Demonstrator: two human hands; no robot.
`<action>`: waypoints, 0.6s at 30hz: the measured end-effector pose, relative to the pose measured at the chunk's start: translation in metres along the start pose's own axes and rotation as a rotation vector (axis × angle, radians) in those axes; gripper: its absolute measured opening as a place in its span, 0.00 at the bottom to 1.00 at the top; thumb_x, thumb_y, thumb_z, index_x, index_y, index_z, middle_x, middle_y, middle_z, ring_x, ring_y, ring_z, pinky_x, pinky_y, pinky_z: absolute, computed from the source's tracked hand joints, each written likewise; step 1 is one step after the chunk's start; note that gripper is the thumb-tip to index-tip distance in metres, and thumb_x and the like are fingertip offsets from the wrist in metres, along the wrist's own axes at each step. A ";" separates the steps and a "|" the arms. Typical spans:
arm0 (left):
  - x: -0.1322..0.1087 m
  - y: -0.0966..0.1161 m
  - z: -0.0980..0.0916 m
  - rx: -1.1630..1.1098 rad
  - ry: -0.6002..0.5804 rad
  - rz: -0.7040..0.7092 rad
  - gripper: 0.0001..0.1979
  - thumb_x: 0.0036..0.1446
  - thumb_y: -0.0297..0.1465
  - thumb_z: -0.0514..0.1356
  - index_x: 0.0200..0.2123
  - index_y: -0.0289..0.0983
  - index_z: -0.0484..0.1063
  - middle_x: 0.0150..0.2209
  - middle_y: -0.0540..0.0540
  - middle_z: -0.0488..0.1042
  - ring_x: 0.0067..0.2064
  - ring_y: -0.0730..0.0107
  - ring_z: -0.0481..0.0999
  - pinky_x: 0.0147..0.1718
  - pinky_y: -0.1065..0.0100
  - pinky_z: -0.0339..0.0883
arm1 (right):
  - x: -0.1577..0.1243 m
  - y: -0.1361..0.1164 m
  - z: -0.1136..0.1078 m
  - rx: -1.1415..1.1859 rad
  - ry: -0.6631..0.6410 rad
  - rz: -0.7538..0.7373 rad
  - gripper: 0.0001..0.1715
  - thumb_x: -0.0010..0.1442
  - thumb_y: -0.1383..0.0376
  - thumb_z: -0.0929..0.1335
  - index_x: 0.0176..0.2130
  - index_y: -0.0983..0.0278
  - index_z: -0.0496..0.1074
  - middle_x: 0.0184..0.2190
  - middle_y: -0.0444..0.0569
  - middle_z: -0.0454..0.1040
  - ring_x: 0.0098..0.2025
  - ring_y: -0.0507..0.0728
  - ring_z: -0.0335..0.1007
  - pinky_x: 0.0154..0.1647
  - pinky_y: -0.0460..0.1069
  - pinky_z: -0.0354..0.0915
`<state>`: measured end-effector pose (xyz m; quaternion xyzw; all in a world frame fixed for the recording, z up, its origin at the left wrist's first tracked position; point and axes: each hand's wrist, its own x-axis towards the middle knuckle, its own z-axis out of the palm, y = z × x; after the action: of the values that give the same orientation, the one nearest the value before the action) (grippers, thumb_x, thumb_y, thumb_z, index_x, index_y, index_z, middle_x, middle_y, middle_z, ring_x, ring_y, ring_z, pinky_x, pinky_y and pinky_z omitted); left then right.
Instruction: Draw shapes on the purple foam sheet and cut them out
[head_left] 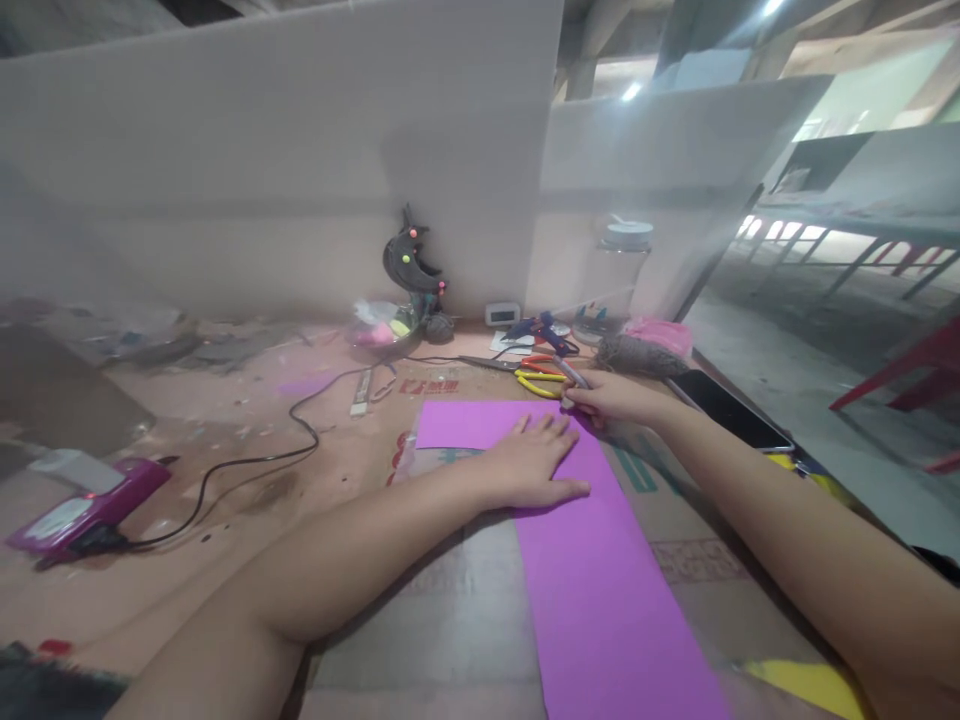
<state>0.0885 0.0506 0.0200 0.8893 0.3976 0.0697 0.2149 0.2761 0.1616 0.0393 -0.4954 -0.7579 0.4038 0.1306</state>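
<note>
Head: pen (571, 373) near paper's (600, 580) edge

The single view comes from the person's own head, facing forward and down across the table (262, 540). It sits close: the forearms (375, 535) enter from the lower corners, the left hand (529, 465) and right hand (604, 397) lie near the middle, and the purple sheet (600, 580) runs off the bottom edge. The wide field also takes in the pale partition (300, 150) behind the table, its top edge climbing rightward, and, well beyond on the right, the floor (780, 310) and a red chair (919, 365).
</note>
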 end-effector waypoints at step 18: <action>-0.008 -0.004 0.003 0.212 0.073 -0.111 0.45 0.67 0.55 0.54 0.74 0.29 0.52 0.76 0.27 0.44 0.77 0.40 0.45 0.71 0.39 0.45 | 0.001 0.000 0.001 -0.076 0.001 -0.036 0.09 0.70 0.63 0.65 0.38 0.65 0.71 0.22 0.42 0.69 0.20 0.50 0.65 0.22 0.45 0.62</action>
<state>0.0811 0.0457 0.0155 0.8805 0.4589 0.0478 0.1087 0.2754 0.1624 0.0384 -0.4866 -0.7815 0.3721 0.1190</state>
